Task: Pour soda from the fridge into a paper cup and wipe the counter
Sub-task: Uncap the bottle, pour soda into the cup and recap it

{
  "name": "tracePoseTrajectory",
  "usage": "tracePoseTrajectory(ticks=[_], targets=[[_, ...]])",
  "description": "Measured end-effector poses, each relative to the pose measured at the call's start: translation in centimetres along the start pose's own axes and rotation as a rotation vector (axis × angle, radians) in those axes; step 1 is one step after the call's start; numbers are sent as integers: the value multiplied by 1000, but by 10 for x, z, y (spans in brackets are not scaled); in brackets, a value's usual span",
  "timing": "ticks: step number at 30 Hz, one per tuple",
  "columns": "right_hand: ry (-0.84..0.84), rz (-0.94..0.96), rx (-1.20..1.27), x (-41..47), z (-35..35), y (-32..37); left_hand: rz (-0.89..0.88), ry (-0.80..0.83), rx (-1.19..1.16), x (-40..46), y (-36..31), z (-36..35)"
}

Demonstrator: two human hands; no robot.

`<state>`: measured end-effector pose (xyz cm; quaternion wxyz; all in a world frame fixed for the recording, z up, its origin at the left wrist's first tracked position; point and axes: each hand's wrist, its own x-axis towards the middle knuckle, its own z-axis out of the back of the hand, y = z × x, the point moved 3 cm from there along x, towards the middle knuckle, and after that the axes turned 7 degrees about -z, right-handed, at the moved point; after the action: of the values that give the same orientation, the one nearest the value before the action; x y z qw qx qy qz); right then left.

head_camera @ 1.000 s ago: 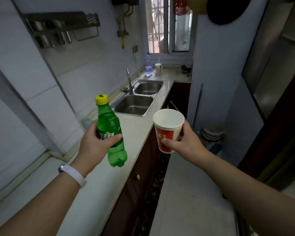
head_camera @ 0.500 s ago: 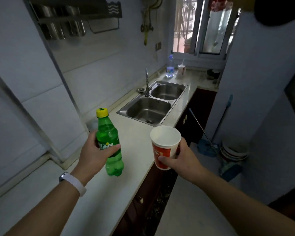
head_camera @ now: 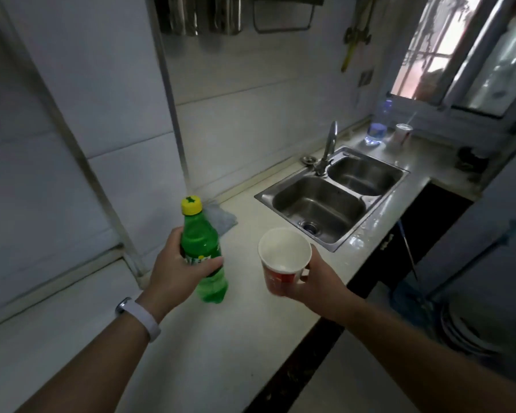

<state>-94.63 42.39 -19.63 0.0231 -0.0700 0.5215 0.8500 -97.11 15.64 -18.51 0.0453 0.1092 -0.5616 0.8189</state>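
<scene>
My left hand (head_camera: 176,271) grips a green soda bottle (head_camera: 201,248) around its label; the yellow cap is on and the bottle stands nearly upright just above the white counter (head_camera: 221,347). My right hand (head_camera: 313,281) holds a red and white paper cup (head_camera: 283,260) by its side, upright and empty inside, above the counter to the right of the bottle. A grey-blue cloth (head_camera: 221,219) lies on the counter against the wall, just behind the bottle.
A steel double sink (head_camera: 334,201) with a tap (head_camera: 328,150) is set into the counter beyond the cup. A water bottle (head_camera: 377,126) and another cup (head_camera: 402,134) stand by the window. A mop (head_camera: 411,281) and stacked basins (head_camera: 465,332) are on the floor at right.
The view has turned toward the counter and come closer. Both hands have moved over the counter, the cup now above its surface instead of past the edge. The grips are unchanged.
</scene>
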Motion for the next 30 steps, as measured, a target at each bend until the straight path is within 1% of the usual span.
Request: tracePoseTrajectory(ticks=[5,9,16,20,23,26,30], targets=[[118,39,-61,41,-39,-3,78,-107,60,-4,21,29],[249,68,-71,71,-72,-14,182,-250,39,-18,41,44],[490,136,-95,126,-119,-40,328,-476,85,-30,49,42],[653,142,-112,152,-139,-59,397,-556,146,-36,46,30],[746,134,-128,163,-153,-72,445,-617,155,-44,47,22],[814,133,-150,168,-165,-82,485,-651,167,-49,47,15],[859,116,-154,169,-179,-99,525,-686,174,-55,51,7]])
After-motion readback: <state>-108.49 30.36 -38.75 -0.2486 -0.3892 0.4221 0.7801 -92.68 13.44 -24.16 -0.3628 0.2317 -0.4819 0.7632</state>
